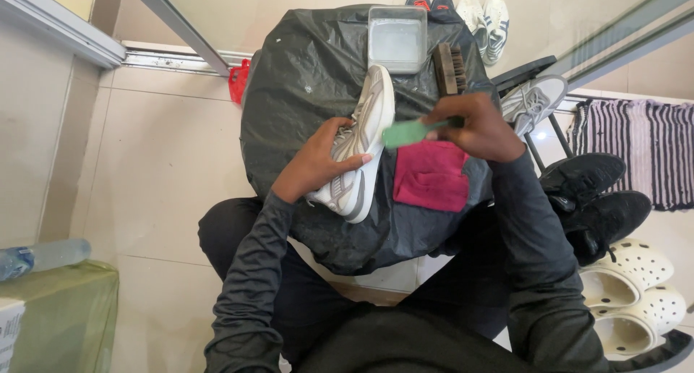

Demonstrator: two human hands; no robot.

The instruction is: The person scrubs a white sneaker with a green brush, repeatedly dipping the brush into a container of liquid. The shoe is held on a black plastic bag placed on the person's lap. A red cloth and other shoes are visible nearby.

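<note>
Long dark grey sleeves to the wrists, bare hands (318, 160), black trousers.

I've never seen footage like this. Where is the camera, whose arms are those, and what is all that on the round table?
There is no machine here: the single picture comes from a camera worn on a person's head, looking straight down at their own two arms in dark sleeves. The left hand steadies a grey and white sneaker lying on a round table covered in black plastic sheeting. The right hand holds a green brush beside the shoe. On the sheeting also lie a pink cloth, a wooden-backed brush and a grey tub with cloudy liquid inside. More shoes stand on the tiled floor to the person's right.
</note>
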